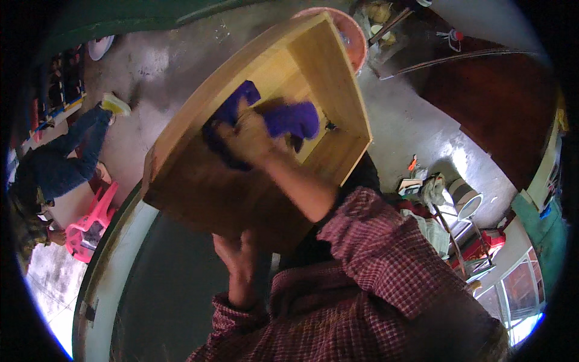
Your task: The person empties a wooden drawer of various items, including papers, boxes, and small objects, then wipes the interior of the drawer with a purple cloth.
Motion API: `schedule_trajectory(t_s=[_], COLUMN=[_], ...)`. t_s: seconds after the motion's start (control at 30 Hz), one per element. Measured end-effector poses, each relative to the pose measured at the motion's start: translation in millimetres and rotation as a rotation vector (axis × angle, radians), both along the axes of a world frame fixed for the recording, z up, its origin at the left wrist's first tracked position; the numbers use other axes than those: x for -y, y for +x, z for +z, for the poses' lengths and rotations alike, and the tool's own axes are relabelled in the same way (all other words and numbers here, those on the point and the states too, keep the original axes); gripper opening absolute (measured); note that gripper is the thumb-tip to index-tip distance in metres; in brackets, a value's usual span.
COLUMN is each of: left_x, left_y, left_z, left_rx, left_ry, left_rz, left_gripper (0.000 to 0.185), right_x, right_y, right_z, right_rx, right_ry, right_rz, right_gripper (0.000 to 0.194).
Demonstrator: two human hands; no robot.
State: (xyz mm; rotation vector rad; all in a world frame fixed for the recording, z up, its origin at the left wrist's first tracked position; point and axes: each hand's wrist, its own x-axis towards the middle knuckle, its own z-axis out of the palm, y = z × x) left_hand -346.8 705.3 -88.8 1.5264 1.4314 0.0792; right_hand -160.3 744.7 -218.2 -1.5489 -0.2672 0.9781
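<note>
A tilted wooden box (pixel 199 104), like a drawer, is open toward me and fills the middle of the view. Inside it, my right hand (pixel 249 135) is blurred and rests on a purple cloth (pixel 294 118), which bunches out on both sides of the fingers. The hand appears to grip the cloth against the inner wood. My left hand (pixel 235 253) holds the box's near side from below, its fingertips partly hidden by the wood. A small dark spot (pixel 331 125) shows near an inner corner.
A pink basin (pixel 355 45) stands behind the box. At left are a person (pixel 68 158) in jeans and a bright pink plastic chair (pixel 92 226). A large dark brown panel (pixel 488 108) lies upper right; a bucket (pixel 468 199) and clutter stand below it.
</note>
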Motion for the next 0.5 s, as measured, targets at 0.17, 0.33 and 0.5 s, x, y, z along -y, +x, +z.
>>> schedule_trajectory(t_s=[0.17,0.33,0.5], left_x=[-7.0,-14.8,-9.0], left_y=[3.3,9.9,8.3], left_z=[0.7,-5.8,-7.3], left_rx=[-0.189,-0.127,-0.064], left_ry=[0.07,0.048,0.1], left_rz=[-0.165,-0.09,-0.055], left_gripper=[0.037,0.033,0.034], right_x=[50.9,109.6,60.4], right_y=[-81.1,-11.4,-33.5], right_z=[-9.3,-19.6,5.2], right_rx=[0.209,0.246,0.118], right_ry=[-0.049,-0.322,-0.061], right_rz=[0.84,1.432,0.536], right_gripper=[0.044,0.039,0.049])
